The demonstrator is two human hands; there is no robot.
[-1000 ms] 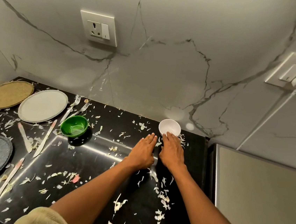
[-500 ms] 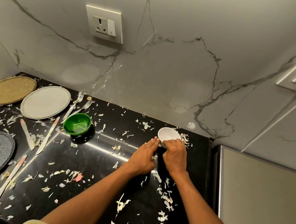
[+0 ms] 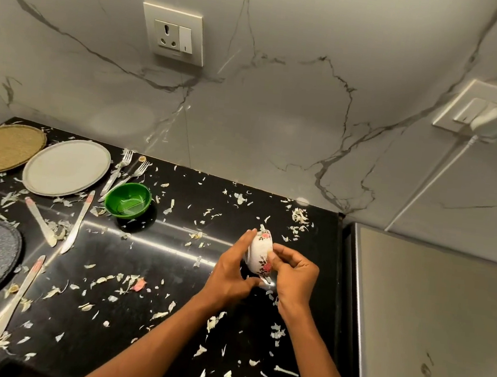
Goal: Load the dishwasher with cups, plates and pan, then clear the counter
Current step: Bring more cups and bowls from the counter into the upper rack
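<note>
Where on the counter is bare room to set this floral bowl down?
Barest patch: the black counter between the green bowl and the left hand, only sparse peel scraps. The strip along the wall behind is fairly open too. Crowded: the left side, with plates, forks and knives, and peel piles near the right edge.

No readable text, label, brand or number shows on anything here
</note>
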